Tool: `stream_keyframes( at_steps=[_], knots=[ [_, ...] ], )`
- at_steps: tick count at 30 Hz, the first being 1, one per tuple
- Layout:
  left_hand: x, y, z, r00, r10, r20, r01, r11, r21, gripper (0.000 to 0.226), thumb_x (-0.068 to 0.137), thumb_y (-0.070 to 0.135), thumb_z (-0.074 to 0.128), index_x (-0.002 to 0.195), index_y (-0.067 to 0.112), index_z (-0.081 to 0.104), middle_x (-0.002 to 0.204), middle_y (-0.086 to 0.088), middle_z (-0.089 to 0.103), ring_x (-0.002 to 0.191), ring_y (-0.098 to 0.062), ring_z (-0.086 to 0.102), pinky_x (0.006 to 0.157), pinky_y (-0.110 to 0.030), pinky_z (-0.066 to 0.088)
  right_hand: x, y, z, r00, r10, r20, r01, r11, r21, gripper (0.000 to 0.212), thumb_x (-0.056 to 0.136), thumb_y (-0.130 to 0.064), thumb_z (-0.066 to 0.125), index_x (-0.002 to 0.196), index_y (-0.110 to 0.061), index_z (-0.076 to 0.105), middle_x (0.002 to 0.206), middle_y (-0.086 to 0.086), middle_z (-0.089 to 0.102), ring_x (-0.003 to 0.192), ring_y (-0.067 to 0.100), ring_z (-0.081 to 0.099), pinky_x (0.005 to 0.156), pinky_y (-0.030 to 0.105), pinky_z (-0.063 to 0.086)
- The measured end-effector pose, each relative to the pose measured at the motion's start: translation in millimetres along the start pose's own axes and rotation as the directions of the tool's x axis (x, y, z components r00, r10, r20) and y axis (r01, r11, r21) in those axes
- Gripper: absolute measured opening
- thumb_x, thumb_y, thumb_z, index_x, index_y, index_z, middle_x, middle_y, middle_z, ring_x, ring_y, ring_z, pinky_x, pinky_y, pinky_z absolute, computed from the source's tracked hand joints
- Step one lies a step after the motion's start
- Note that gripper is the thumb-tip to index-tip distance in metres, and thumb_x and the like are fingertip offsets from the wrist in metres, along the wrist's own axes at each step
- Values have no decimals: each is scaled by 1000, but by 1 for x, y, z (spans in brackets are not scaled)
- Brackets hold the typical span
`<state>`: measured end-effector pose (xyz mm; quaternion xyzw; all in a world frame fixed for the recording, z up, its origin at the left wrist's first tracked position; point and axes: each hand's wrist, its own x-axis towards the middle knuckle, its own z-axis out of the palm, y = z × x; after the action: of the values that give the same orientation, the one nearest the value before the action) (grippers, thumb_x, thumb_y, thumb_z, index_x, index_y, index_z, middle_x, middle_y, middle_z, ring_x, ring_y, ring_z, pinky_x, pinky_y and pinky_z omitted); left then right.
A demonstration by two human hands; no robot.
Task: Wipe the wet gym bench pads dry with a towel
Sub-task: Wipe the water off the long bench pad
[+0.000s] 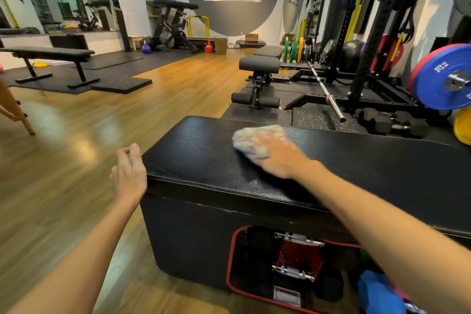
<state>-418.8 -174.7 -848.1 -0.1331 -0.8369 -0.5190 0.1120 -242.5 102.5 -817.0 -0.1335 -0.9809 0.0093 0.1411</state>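
A black padded bench box (356, 168) fills the near right of the head view, its top pad shiny. A pale crumpled towel (251, 136) lies on the pad near its far left end. My right hand (277, 155) presses flat on the towel, fingers spread over it and blurred by motion. My left hand (128, 171) hangs in the air just off the pad's left corner, fingers loosely curled, holding nothing.
An adjustable bench (258, 65) stands further ahead and a flat bench (48, 55) at the left. A barbell (326, 94), a squat rack (377, 33) and weight plates (444, 76) crowd the right. The wooden floor (76, 135) lies to the left.
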Motion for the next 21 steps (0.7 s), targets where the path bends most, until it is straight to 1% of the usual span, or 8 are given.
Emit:
stream_keyframes(
  at_steps=[2,4,7,8,10,13,17,21],
  knots=[
    [0,1,0,1000,-6,1,7,1000,-29,51,103,47,23,123,6,44,118,-19,58,100,-32,49,81,-38,29,-9,42,-7,971,234,39,-234,972,1,77,83,-81,27,145,-38,39,154,-11,38,142,20,37,114,43,34],
    [1,2,3,999,-27,-31,25,999,-47,49,102,48,24,121,7,44,114,-17,61,95,-28,48,80,-38,31,-9,59,-10,931,343,124,-336,939,-69,87,81,-85,18,153,-38,27,162,-8,24,149,23,21,119,46,23],
    [-3,2,13,988,-45,-145,45,999,-6,47,101,48,24,116,9,45,103,-21,62,96,-37,54,80,-43,36,7,42,-9,894,420,153,-410,907,-94,96,75,-81,9,157,-32,18,165,-5,16,151,25,10,119,51,14],
    [-3,0,18,981,-13,-195,18,1000,22,49,99,50,22,116,9,44,97,-22,63,94,-40,56,78,-44,37,16,35,-7,897,416,150,-406,909,-91,95,75,-80,8,157,-33,17,165,-4,15,151,26,9,119,52,12],
    [-1,-6,26,960,73,-271,-57,996,66,55,95,54,17,115,10,44,84,-24,65,85,-43,59,73,-45,37,32,15,-8,915,369,163,-357,929,-101,80,87,-73,15,157,-34,18,166,0,14,151,26,10,120,49,9],
    [5,-13,31,942,145,-304,-119,988,101,55,94,51,17,114,8,46,76,-24,64,77,-44,59,67,-41,34,54,-33,-14,939,285,194,-274,958,-81,63,100,-57,27,156,-27,22,165,5,15,151,26,11,120,43,10],
    [6,-14,29,942,159,-297,-130,985,117,56,94,49,17,106,6,51,80,-27,63,78,-44,58,65,-38,30,56,-85,-19,973,147,177,-148,989,-10,59,102,-47,33,154,-21,27,163,6,20,148,27,17,116,39,14],
    [5,-15,26,972,133,-193,-109,985,130,59,95,56,14,103,10,50,83,-23,61,81,-40,57,68,-40,34,35,-100,-17,954,67,293,-92,993,71,66,100,-55,37,157,-36,11,167,-4,2,152,28,1,119,50,5]
  ],
)
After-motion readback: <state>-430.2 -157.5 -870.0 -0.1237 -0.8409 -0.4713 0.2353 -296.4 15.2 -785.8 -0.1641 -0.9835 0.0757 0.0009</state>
